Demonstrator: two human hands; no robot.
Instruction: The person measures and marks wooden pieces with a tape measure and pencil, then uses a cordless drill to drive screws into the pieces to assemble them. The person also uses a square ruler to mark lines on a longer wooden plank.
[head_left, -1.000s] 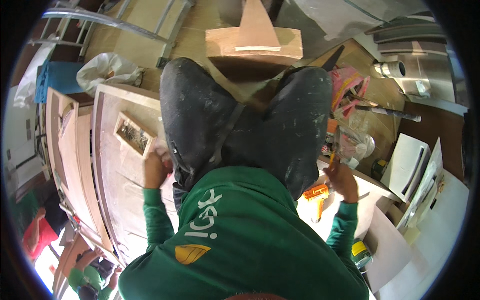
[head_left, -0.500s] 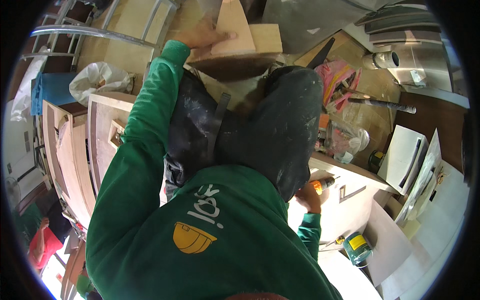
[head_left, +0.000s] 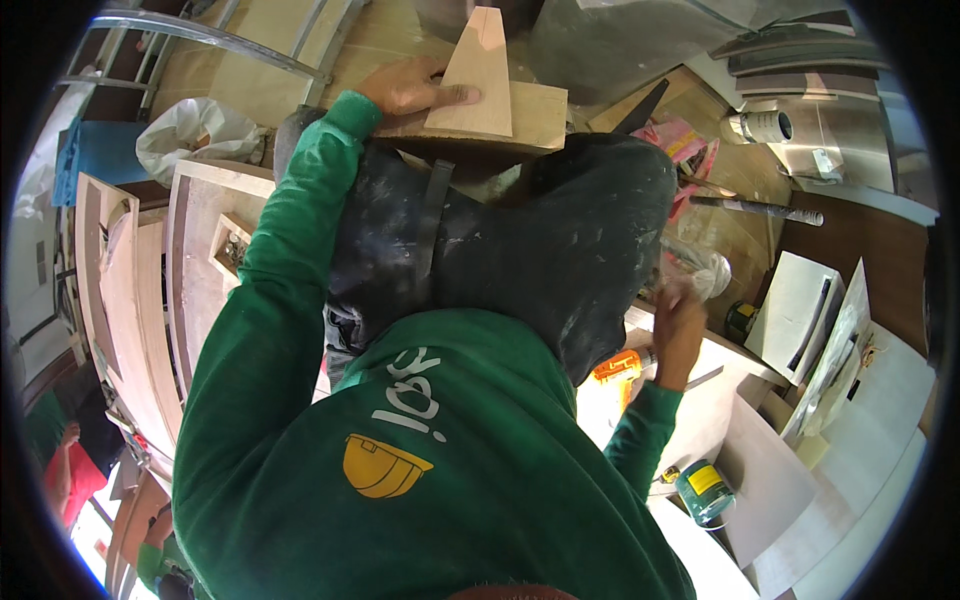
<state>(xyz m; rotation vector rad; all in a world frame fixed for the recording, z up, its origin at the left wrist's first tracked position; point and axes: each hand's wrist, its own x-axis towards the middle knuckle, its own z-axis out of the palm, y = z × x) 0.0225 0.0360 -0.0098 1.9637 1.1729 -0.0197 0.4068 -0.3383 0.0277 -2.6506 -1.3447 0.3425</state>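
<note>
My left hand holds a tapered, pale wooden piece, its thumb lying across the lower part of the face. This piece stands narrow end away from me, on a wider wooden board above my knees. At my right side, my right hand is raised beside a clear plastic bag. Its fingers are smeared by motion, so whether they hold anything is hidden. An orange power drill lies just left of that wrist, apart from the hand.
A pink bag and a dark rod lie beyond my right knee. A green can stands at lower right. On the left are wooden cabinet frames, a white sack and a metal ladder. Another person is at far left.
My right hand has left the drill and moved away from me toward the clear bag. The left hand and tapered piece have shifted slightly nearer to me.
</note>
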